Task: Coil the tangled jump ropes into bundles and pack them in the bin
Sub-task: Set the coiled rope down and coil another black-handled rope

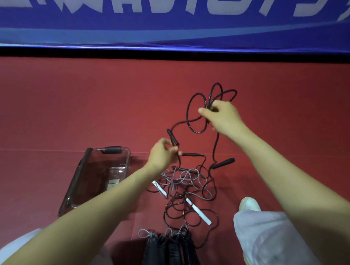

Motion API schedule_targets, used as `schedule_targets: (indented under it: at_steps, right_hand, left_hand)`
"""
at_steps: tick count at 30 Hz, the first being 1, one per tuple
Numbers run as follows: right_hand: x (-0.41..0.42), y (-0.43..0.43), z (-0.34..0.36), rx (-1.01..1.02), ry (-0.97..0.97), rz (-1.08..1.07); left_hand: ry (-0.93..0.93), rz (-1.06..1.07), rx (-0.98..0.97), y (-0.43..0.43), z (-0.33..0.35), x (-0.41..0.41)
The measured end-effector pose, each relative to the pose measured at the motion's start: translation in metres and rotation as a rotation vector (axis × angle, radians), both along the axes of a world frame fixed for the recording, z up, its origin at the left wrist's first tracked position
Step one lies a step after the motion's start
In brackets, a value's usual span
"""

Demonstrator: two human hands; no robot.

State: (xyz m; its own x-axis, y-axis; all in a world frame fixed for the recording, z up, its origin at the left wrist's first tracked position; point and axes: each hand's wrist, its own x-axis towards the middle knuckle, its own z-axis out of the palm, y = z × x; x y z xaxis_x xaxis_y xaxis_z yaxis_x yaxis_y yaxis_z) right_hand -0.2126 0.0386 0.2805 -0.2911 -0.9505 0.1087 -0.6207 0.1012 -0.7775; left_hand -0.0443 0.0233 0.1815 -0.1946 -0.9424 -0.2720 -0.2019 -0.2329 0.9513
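Because the coils must not spring apart, right hand: pinches several gathered loops of the black rope, centre-right of the frame, lifted off the floor.
Left hand: fingers curled round a black handle, probably anchoring the rope's end while loops are taken.
Tangle: grey and black cords heaped on the red floor below both hands; number of ropes cannot be told.
Handles counted: three black in view, two white handles.
Bin: one, clear, just left of the tangle, close for packing; contents unclear.
Pouches: dark drawstring bags, bottom centre; count unclear.
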Motion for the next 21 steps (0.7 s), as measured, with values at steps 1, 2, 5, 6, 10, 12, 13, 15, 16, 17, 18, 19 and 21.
schedule_targets:
  at_steps: [1,2,5,6,10,12,13,15,16,17,18,19,21]
  right_hand:
    - [0.000,0.001,-0.002,0.019,0.172,0.011]
    - [0.003,0.004,-0.004,0.034,0.286,0.026]
    - [0.014,0.011,-0.012,0.088,0.488,0.128]
    - [0.017,0.012,-0.015,0.106,0.506,0.183]
    - [0.025,0.012,-0.019,0.126,0.285,0.333]
    - [0.026,0.010,-0.017,0.166,0.022,0.349]
    - [0.026,0.010,-0.015,0.195,-0.097,0.358]
    - [0.023,0.009,-0.015,0.244,-0.194,0.387]
    - [0.023,0.009,-0.015,0.246,-0.183,0.387]
    - [0.022,0.008,-0.015,0.230,-0.153,0.365]
    - [0.021,0.006,-0.016,0.202,-0.132,0.324]
    - [0.021,0.004,-0.015,0.167,-0.155,0.278]
    - [0.020,0.001,-0.011,0.113,-0.293,0.212]
  left_hand:
    - [0.153,0.077,0.022,-0.002,0.012,-0.002]
    - [0.270,0.127,0.015,-0.003,0.027,-0.003]
    - [0.493,0.169,-0.001,-0.009,0.064,-0.006]
    - [0.542,0.149,0.013,-0.011,0.072,-0.004]
    - [0.606,0.141,0.082,-0.011,0.082,0.002]
    - [0.627,0.165,0.102,-0.012,0.081,0.003]
    - [0.636,0.173,0.108,-0.011,0.081,0.004]
    - [0.655,0.176,0.110,-0.011,0.083,0.006]
    - [0.651,0.177,0.102,-0.010,0.082,0.005]
    - [0.636,0.186,0.094,-0.009,0.081,0.004]
    - [0.587,0.205,0.073,-0.008,0.078,0.003]
    - [0.487,0.235,0.037,-0.008,0.074,0.003]
    - [0.181,0.252,-0.094,-0.007,0.063,0.003]
